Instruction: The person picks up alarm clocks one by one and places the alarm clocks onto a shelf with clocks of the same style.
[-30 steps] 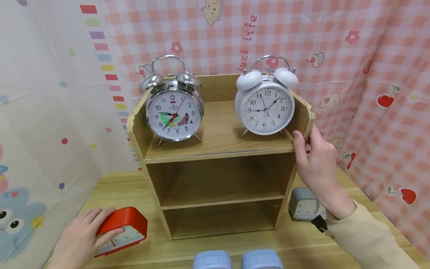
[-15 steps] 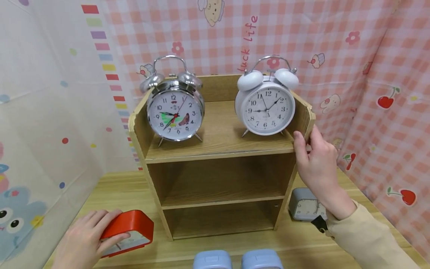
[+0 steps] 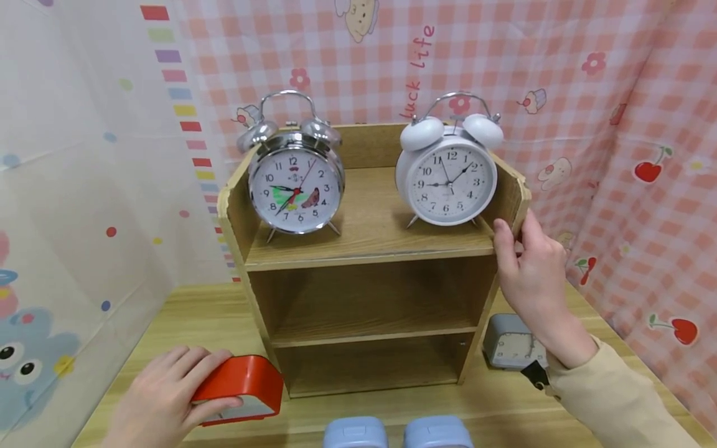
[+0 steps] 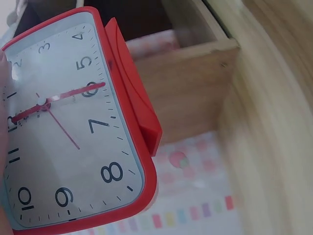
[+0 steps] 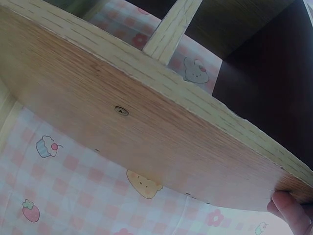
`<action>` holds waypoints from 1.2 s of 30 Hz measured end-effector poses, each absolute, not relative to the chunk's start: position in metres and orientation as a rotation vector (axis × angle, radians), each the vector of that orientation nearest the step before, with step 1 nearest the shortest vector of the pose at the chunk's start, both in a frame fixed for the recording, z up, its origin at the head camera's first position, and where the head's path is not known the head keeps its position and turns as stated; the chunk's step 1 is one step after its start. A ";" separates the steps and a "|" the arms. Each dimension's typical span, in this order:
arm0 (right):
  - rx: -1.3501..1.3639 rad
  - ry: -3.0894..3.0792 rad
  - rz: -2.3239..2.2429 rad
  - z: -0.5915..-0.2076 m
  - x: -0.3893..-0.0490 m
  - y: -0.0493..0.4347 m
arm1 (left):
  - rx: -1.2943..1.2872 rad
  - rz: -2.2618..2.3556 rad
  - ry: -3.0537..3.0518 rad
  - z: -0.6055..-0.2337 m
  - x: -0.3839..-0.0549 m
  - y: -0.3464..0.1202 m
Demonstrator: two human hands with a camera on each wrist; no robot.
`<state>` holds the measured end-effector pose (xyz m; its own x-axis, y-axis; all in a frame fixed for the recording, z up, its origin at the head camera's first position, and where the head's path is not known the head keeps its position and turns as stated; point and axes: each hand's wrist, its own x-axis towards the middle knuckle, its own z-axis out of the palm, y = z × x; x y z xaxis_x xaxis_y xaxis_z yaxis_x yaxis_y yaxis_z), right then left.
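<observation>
My left hand (image 3: 173, 395) grips a red alarm clock (image 3: 254, 382) from its left side, thumb across the white dial and fingers over the top. Its numbered face (image 4: 63, 122) fills much of the left wrist view. The clock is in front of the lower left corner of a wooden shelf (image 3: 370, 255). My right hand (image 3: 534, 270) holds the shelf's right side panel, thumb at the front edge; fingertips (image 5: 289, 208) show on the panel's outer face in the right wrist view. A silver twin-bell alarm clock (image 3: 297, 190) and a white one (image 3: 448, 180) stand on the top board.
A grey alarm clock (image 3: 510, 341) stands on the table right of the shelf, partly behind my right wrist. Two light-blue objects (image 3: 355, 432) (image 3: 438, 431) sit at the front edge of the view. Patterned cloth (image 3: 370, 68) hangs behind and at both sides.
My left hand has carried the red alarm clock rightward, closer to the shelf's lower left corner. My right hand stays on the side panel. The head view has shifted slightly.
</observation>
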<state>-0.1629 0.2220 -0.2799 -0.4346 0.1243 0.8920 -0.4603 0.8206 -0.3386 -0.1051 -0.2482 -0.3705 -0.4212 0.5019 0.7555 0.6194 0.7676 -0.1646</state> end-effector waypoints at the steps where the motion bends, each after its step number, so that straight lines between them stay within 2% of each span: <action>1: 0.250 -1.916 0.669 -0.280 -0.163 0.222 | -0.853 -0.177 -2.095 -0.368 -0.105 -0.245; 12: 0.257 -1.923 0.659 -0.281 -0.163 0.223 | -1.011 -0.191 -1.998 -0.352 -0.109 -0.207; 36: 0.250 -1.905 0.662 -0.282 -0.163 0.222 | -1.119 -0.172 -1.939 -0.323 -0.121 -0.141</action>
<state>-0.1632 0.2219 -0.2815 -0.4231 0.1252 0.8974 -0.4587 0.8245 -0.3313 -0.1208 -0.1411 -0.3227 -0.2208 0.6394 0.7365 0.7592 0.5867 -0.2817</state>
